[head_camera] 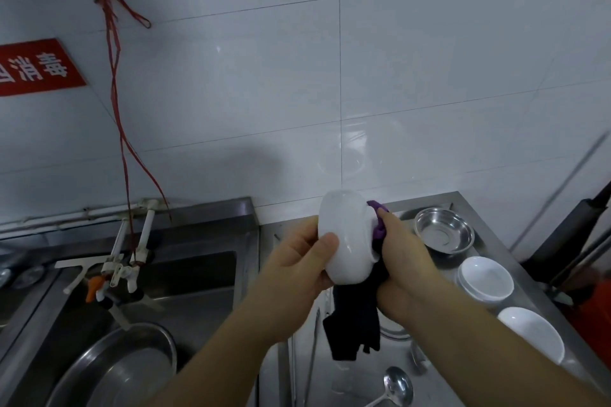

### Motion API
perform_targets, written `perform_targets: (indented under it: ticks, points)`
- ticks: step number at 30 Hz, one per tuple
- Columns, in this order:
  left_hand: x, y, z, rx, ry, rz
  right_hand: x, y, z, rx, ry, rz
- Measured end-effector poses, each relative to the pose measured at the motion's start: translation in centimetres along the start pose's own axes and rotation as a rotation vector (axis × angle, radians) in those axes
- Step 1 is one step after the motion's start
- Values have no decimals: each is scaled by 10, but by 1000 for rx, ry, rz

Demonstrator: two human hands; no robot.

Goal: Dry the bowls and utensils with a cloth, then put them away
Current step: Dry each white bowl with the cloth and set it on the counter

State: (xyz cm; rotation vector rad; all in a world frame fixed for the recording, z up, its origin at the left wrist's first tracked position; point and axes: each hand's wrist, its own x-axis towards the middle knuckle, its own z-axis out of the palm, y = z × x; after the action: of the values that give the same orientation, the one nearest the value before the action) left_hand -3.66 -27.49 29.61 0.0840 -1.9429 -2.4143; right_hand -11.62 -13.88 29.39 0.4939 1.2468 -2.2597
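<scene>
Head view looks straight down on a white bowl [344, 241], held up in the air above the steel counter [396, 370], tipped on its side with its mouth turned to the right. The left hand [297, 261] grips it from the left, thumb laid across the outer wall and the other fingers curled round behind. The right hand [403, 258] has its fingers wrapped on a dark cloth [355, 320] that goes in at the bowl's mouth; a purple edge of it shows at the rim, and the rest hangs down loose below both hands. Out to the right on the counter sits a row along the edge: a small steel bowl [444, 234] at the back near the wall, then a stack of white bowls [485, 277] just in front of it, then another white bowl [532, 335] nearest the camera, all upright and mouth up. Below the hands a steel ladle [395, 385] lies on the counter with its cup facing up, and long thin metal utensils, too blurred to name, lie beside it to the left. Over on the left is the sink [198, 277], a big steel basin [99, 370] sitting in it, white taps [125, 261] above, and red string [115, 86] trailing down the white tiled wall [363, 76] past a red sign [36, 66].
</scene>
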Motion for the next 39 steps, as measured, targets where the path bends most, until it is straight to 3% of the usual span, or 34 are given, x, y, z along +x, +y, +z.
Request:
perform_targets:
  ticks: [7,12,16,24,30,34,39]
  points:
    - [-8,-10,5,208,-53,71,-9,2,7,-9,22,86]
    - [2,4,-4,9,-20,-38,-9,-6,6,-38,65,-30]
    - [3,2,-7,38,-26,-43,-13,-4,9,-30,82,-26]
    - [-4,-18,-5,703,-81,153,-9,7,4,-101,9,143]
    - [0,-22,-11,977,-113,241,-12,3,5,-165,75,54]
    - [-3,-26,-15,1123,-140,267,-8,1,-1,-232,127,-120]
    - [-9,-37,-29,1271,-223,318,-5,8,-11,-400,-71,-216]
